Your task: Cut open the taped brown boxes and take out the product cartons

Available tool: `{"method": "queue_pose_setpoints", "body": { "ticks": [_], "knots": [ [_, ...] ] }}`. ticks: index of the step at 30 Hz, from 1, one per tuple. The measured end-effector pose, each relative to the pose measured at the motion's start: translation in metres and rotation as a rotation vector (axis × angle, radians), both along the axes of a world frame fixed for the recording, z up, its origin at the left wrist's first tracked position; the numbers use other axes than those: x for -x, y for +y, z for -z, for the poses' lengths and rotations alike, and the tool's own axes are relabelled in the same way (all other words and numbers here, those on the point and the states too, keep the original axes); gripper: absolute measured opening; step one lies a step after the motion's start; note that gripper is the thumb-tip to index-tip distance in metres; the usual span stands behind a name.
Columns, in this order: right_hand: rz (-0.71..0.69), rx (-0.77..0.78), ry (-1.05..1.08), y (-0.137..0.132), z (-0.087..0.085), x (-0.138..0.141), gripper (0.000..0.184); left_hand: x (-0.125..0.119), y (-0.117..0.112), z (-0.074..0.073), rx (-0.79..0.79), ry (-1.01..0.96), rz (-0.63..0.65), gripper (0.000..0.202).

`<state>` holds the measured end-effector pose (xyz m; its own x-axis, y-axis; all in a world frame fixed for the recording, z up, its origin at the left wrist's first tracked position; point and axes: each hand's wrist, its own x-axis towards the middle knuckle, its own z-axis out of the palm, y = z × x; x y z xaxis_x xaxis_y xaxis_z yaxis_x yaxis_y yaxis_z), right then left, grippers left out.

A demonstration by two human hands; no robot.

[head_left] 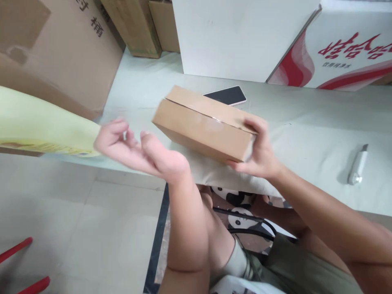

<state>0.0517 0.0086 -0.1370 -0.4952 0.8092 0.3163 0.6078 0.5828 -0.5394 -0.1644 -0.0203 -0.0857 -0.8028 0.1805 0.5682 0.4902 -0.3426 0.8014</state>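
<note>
A flat brown cardboard box (202, 124), taped along its top seam, is held tilted above the near edge of the table (306, 122). My right hand (259, 151) is shut on the box's right end, fingers over the top and thumb underneath. My left hand (137, 149) hovers palm-up just left of the box, fingers loosely spread and holding nothing. It does not touch the box.
A black phone (228, 95) lies behind the box. A white utility knife (357, 165) rests on the table at right. Big cardboard cartons (61, 49) stand at left, a white box (239, 36) and a red-and-white printed carton (343, 53) at the back. A pale yellow roll (39, 122) lies at left.
</note>
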Motion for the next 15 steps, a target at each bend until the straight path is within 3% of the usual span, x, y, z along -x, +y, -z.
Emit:
{"method": "queue_pose_setpoints", "body": {
  "ticks": [2,4,6,7,9,11,15],
  "knots": [
    [0.083,0.042,-0.004,-0.016,-0.001,-0.054,0.112,-0.008,0.001,0.007,0.123,-0.041,0.255,0.013],
    [0.194,0.134,-0.022,-0.03,-0.004,-0.101,0.109,-0.025,0.004,0.015,0.263,-0.026,0.589,0.034],
    [0.274,0.213,-0.015,-0.041,-0.004,-0.139,0.108,-0.051,0.005,0.021,0.389,0.1,0.888,0.052],
    [0.293,0.235,0.005,-0.045,-0.003,-0.155,0.108,-0.065,0.004,0.024,0.432,0.185,0.978,0.056],
    [0.294,0.239,0.07,-0.05,0.003,-0.179,0.11,-0.089,0.001,0.029,0.491,0.341,1.039,0.056],
    [0.269,0.203,0.128,-0.053,0.01,-0.195,0.11,-0.105,-0.002,0.033,0.509,0.414,0.994,0.052],
    [0.296,0.089,0.057,-0.055,0.013,-0.213,0.097,-0.111,0.0,0.041,0.49,0.398,0.898,0.045]
  ]
}}
